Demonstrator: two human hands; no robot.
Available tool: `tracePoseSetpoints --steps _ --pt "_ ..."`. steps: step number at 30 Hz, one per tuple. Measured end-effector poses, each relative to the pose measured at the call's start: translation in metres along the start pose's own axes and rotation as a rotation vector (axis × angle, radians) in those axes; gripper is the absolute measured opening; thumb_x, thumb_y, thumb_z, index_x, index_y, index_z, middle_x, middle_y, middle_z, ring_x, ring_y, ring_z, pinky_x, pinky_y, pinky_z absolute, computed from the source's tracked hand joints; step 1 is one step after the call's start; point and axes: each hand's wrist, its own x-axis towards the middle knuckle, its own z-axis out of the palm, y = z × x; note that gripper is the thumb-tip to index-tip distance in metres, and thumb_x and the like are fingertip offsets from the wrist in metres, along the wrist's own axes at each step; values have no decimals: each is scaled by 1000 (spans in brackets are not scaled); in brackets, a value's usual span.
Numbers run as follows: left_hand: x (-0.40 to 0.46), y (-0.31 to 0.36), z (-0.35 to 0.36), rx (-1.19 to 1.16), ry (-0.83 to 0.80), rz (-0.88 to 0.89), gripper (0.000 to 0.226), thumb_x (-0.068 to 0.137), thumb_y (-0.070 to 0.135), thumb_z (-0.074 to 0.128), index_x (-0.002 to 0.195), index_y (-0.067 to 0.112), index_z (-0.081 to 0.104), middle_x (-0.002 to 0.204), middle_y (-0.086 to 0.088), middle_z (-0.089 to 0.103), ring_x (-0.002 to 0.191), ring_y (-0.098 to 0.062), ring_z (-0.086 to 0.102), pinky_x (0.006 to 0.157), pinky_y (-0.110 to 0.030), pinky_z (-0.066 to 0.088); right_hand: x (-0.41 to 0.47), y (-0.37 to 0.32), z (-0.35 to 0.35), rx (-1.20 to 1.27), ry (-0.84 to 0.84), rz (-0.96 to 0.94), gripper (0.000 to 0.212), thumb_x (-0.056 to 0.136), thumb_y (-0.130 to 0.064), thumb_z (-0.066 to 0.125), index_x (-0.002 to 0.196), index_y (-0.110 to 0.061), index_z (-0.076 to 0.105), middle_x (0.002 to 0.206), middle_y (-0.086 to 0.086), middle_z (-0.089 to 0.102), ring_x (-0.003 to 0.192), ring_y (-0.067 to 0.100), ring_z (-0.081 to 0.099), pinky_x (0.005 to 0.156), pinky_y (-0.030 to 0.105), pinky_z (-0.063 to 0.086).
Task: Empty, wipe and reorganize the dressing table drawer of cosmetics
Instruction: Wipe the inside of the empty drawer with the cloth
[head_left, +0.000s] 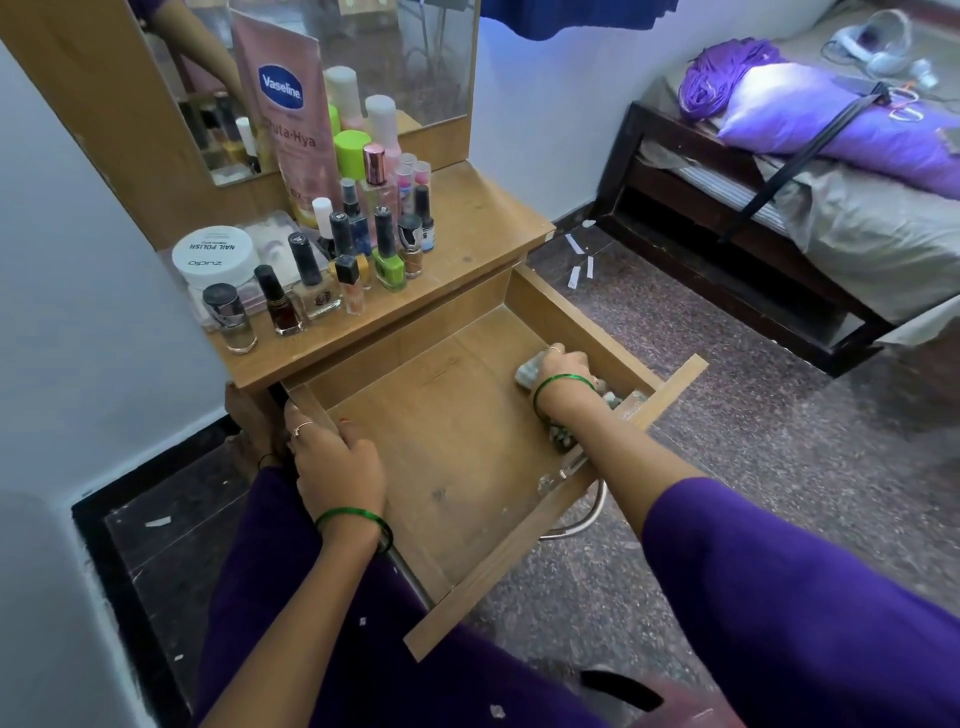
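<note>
Head view, everything referenced to the pulled-out light-brown wooden drawer (447, 467).

Drawer is open toward the person, interior bare wood with a few scuffs and pale specks on the floor panel.

Right hand (563, 371) is inside the drawer at its far right corner, fingers curled down over a crumpled grey-green cloth (530, 371) pressed on the drawer floor; more of the same cloth trails along the right wall below the wrist. Grip looks like a clamp on the cloth, though the fingertips are hidden behind the hand.

Left hand (337, 462) is on the drawer's left side wall, fingers wrapped over the top edge, thumb inside the drawer. Green bangle on each wrist, purple sleeve on the right arm.

Cosmetics are out of the drawer: cluster of small nail polish bottles (311, 275) stands on the wooden dressing table top (467, 218) just behind the drawer, with a white round nail polish remover tub (215, 254) at the cluster's left and a pink Vaseline tube (291, 119) leaning on the mirror (405, 57) behind it.

Right of the drawer, well apart: dark-framed bed (779, 249) with a purple pillow (831, 119).
</note>
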Motion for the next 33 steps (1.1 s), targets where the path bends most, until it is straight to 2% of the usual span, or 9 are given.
tracePoseSetpoints --steps 6,11,15,18,22,25,27,29,33 --pt "2 -1 -1 19 1 7 56 95 12 43 146 9 19 140 -20 41 119 -36 49 93 -46 43 -27 -21 -8 29 80 -304 55 84 -1 56 132 -7 31 129 19 40 115 41 49 90 44 44" --pt "2 0 -2 20 -7 -3 55 95 13 43 146 10 20 140 -19 41 119 -35 49 92 -46 44 -22 -7 3 13 136 30 44 91 0 44 132 -11 31 136 32 29 124 60 30 99 67 29" --pt "0 1 -3 29 -3 -4 57 96 12 43 147 9 18 142 -19 39 123 -35 45 94 -45 43 -15 4 2 8 80 68 46 91 -4 47 134 -10 30 137 40 29 128 57 26 106 60 26" --pt "-1 2 -3 21 -17 -3 58 96 12 43 147 10 17 141 -20 41 119 -35 49 92 -45 44 -24 -4 3 38 35 198 65 82 10 42 142 0 19 141 44 18 133 58 14 111 61 14" --pt "-2 5 -3 18 -22 -21 58 96 11 43 148 10 16 141 -19 40 119 -35 50 87 -41 44 -16 -7 12 6 49 175 61 85 1 57 135 -10 23 137 45 21 129 63 17 107 67 17" --pt "-2 4 -3 2 -16 -27 59 96 11 44 148 11 16 141 -20 41 116 -34 52 84 -39 44 -13 -5 4 107 38 133 35 96 -5 35 131 -9 31 137 37 32 132 56 22 108 60 21" --pt "-1 4 -3 -5 -16 -39 59 96 11 44 148 11 17 140 -20 41 116 -34 52 84 -39 45 -17 -7 -2 164 92 -17 37 91 -1 40 127 -8 32 123 24 50 121 43 45 89 42 39" --pt "-2 6 -4 -2 -21 -35 58 96 10 44 148 9 17 141 -20 40 117 -35 50 86 -41 44 -26 -14 -9 191 133 -184 50 88 1 46 133 -9 25 113 18 55 106 35 54 74 36 37" --pt "-6 13 -7 14 -9 -22 56 96 8 42 147 6 19 143 -21 37 130 -35 36 99 -45 38 -34 -22 -8 116 218 -212 53 89 -1 45 135 -13 22 119 21 51 109 40 49 80 43 42"
